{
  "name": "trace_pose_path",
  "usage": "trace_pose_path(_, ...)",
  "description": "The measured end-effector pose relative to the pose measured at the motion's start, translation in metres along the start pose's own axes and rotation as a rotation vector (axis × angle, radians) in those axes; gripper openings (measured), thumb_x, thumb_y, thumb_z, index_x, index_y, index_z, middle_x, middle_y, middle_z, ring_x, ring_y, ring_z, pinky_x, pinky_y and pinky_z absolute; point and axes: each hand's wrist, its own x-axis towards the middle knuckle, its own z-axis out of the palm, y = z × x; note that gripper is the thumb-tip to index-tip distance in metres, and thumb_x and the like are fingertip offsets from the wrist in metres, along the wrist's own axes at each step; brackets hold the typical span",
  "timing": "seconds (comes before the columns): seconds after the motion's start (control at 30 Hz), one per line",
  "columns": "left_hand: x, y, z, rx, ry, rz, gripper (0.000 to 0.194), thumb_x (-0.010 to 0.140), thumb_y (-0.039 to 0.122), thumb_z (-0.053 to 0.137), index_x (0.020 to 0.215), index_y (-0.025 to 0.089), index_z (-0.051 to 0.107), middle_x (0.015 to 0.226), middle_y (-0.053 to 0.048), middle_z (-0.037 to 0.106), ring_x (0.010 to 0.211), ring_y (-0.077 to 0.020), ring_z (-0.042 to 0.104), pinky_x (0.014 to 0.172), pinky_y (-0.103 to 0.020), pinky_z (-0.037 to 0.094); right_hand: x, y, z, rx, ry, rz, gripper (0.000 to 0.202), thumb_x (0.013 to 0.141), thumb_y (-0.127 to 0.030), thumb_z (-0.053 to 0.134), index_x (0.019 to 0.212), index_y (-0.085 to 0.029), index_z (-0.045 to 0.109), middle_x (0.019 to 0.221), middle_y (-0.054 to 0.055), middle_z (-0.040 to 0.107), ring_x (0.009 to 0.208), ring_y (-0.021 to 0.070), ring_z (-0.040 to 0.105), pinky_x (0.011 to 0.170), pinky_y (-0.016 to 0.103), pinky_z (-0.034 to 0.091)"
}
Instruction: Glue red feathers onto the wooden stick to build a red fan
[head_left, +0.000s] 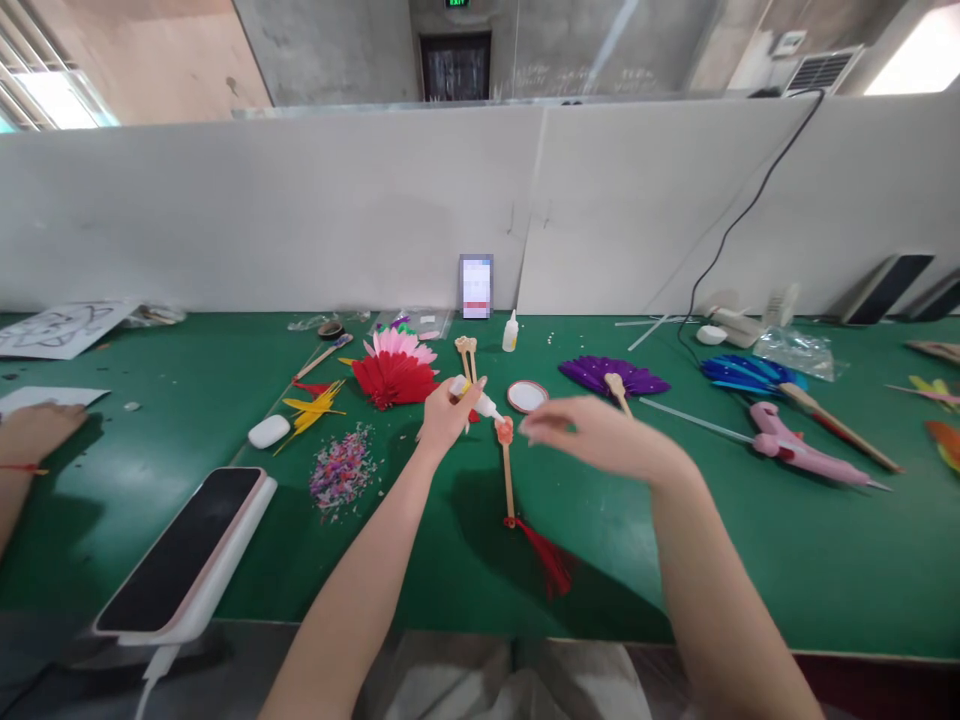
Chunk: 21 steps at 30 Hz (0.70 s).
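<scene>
We find open table point(581, 492) just right of the wooden handle point(508, 485); left of its far end, the left hand point(445, 418) obstructs; beyond it, a round lid point(528, 397) and upright bottle point(510, 334) limit passage.

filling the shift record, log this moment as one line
left hand: holds white plastic bottle, nozzle at orange head of wooden stick; right hand: hovers beside head; red tassel: at stick's near end

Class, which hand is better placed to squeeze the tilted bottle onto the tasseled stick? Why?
Probably the left hand: it holds the bottle, aimed at the orange head of the stick. The right hand hovers without one.
</scene>
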Motion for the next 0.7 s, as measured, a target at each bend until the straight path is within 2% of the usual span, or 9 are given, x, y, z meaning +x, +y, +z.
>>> trace_pose_path(0.07, 0.000, -0.001, 0.002, -0.011, 0.017, -0.011, 0.032, 0.069, 0.048, 0.059, 0.066, 0.016, 0.058, 0.046, 0.006, 0.045, 0.041, -0.0072, 0.041, 0.042, -0.020, 0.031, -0.018, 0.001, 0.032, -0.154, 0.009, -0.058, 0.034, 0.085, -0.041, 0.047, 0.109, -0.021, 0.062, 0.108, 0.007, 0.065, 0.101, 0.0234, 0.058, 0.089, 0.042, 0.044)
trace_pose_path(0.17, 0.001, -0.004, 0.006, -0.038, 0.029, -0.031, 0.032, 0.067, 0.048, 0.062, 0.064, 0.016, 0.056, 0.045, 0.006, 0.045, 0.041, -0.0067, 0.041, 0.042, -0.020, 0.030, -0.031, 0.013, 0.086, -0.304, 0.103, -0.180, 0.052, 0.085, -0.045, 0.046, 0.131, -0.020, 0.043, 0.135, 0.009, 0.044, 0.126, 0.0228, 0.037, 0.105, 0.046, 0.026)
trace_pose_path(0.27, 0.001, -0.008, 0.008, -0.129, 0.050, -0.056, 0.033, 0.068, 0.049, 0.060, 0.066, 0.016, 0.054, 0.045, 0.007, 0.044, 0.038, -0.0059, 0.039, 0.039, -0.019, 0.029, -0.035, 0.026, 0.124, -0.370, 0.147, -0.158, 0.062, 0.085, -0.051, 0.042, 0.138, -0.021, 0.029, 0.144, 0.008, 0.029, 0.132, 0.0222, 0.025, 0.107, 0.047, 0.023)
trace_pose_path(0.37, 0.002, -0.009, 0.007, -0.226, 0.049, -0.066, 0.034, 0.070, 0.050, 0.058, 0.073, 0.017, 0.053, 0.043, 0.008, 0.041, 0.034, -0.0049, 0.036, 0.037, -0.018, 0.028, -0.040, 0.030, 0.138, -0.394, 0.157, -0.122, 0.063, 0.086, -0.053, 0.038, 0.140, -0.025, 0.023, 0.146, 0.006, 0.023, 0.134, 0.0230, 0.018, 0.107, 0.051, 0.020)
trace_pose_path(0.47, 0.001, -0.007, 0.006, -0.280, -0.024, -0.075, 0.036, 0.071, 0.052, 0.057, 0.075, 0.017, 0.050, 0.040, 0.009, 0.040, 0.030, -0.0045, 0.035, 0.033, -0.018, 0.027, -0.047, 0.028, 0.141, -0.395, 0.179, -0.112, 0.059, 0.088, -0.050, 0.036, 0.140, -0.026, 0.024, 0.146, 0.005, 0.024, 0.134, 0.0224, 0.019, 0.107, 0.051, 0.019)
trace_pose_path(0.57, 0.000, -0.003, 0.007, -0.343, -0.095, -0.110, 0.041, 0.072, 0.056, 0.053, 0.078, 0.016, 0.049, 0.041, 0.007, 0.046, 0.029, -0.0065, 0.041, 0.030, -0.017, 0.025, -0.053, 0.025, 0.144, -0.399, 0.191, -0.109, 0.057, 0.088, -0.049, 0.035, 0.139, -0.025, 0.027, 0.145, 0.004, 0.025, 0.134, 0.0219, 0.020, 0.108, 0.050, 0.019)
trace_pose_path(0.7, -0.001, -0.002, 0.004, -0.431, -0.202, -0.171, 0.048, 0.072, 0.058, 0.052, 0.092, 0.014, 0.053, 0.050, 0.002, 0.056, 0.032, -0.0075, 0.047, 0.030, -0.017, 0.026, -0.059, 0.022, 0.149, -0.403, 0.201, -0.096, 0.052, 0.091, -0.045, 0.032, 0.139, -0.025, 0.027, 0.146, 0.002, 0.025, 0.134, 0.0205, 0.019, 0.108, 0.047, 0.020)
